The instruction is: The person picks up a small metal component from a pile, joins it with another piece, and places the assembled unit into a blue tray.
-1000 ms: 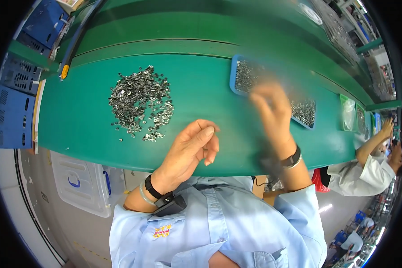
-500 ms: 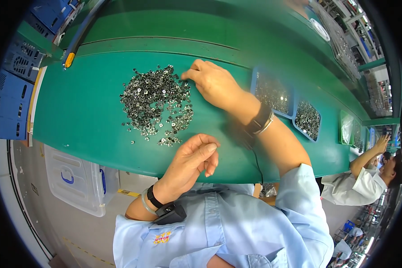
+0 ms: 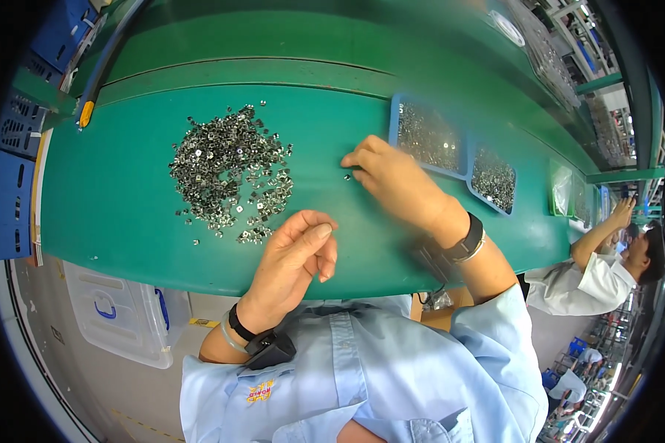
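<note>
Head view. On green table (image 3: 111, 207), left of centre: broad pile (image 3: 229, 166) of small metal parts, dense in the middle, thinning to scattered pieces at the near right. Between pile and large tray (image 3: 394, 124): right hand (image 3: 403, 181), palm down, well apart from pile, fingers bent, tips close together. Just below those tips: single part (image 3: 347, 177), away from pile. Cannot tell right grip, whether empty or holding. Near front edge of table, just beside lower right of pile: left hand (image 3: 292, 251), fingers curled, thumb drawn toward them. Nothing visible between; inner side hidden, so cannot tell left grip either.

At right, side by side: large tray and small tray (image 3: 489, 202), both blue, both with small metal parts inside. Haze over large tray, perhaps only lens blur. Progress, as judged: both trays already stocked; remaining loose on table, a big pile plus single part. No count possible. On floor at left: clear box (image 3: 114, 306). Far right: co-worker's sleeve (image 3: 587, 277).
</note>
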### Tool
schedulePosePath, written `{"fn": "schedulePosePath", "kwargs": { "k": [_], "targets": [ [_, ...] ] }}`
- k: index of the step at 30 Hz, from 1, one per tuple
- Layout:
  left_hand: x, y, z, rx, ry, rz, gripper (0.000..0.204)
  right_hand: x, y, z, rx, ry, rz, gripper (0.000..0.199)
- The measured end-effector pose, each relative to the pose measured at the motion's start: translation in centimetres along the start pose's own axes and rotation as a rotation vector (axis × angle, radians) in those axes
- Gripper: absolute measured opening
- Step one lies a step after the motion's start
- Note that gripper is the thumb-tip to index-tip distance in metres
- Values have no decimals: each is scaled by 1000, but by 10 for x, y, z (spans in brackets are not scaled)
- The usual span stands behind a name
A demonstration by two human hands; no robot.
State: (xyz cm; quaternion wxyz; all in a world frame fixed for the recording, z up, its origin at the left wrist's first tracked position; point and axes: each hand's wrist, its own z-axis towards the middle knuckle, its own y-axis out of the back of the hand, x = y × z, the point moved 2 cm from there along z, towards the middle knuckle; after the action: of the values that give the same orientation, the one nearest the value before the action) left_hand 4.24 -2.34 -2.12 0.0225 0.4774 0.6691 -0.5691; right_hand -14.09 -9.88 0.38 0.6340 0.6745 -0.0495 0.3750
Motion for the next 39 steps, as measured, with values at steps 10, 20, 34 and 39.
{"fn": "schedulePosePath", "kwargs": {
  "k": [10, 20, 34, 39],
  "targets": [
    [5, -8, 2, -69, -57, 28, 14, -6, -6, -19, -38, 82, 89, 17],
    [13, -32, 19, -66, -91, 164, 20, 35, 1, -61, -344, 100, 61, 17],
    [21, -51, 22, 3, -42, 254, 23, 14, 8, -91, -454, 113, 170, 22],
    [23, -57, 22, -12, -60, 255, 20, 13, 10, -96, -464, 125, 130, 22]
  ]
}}
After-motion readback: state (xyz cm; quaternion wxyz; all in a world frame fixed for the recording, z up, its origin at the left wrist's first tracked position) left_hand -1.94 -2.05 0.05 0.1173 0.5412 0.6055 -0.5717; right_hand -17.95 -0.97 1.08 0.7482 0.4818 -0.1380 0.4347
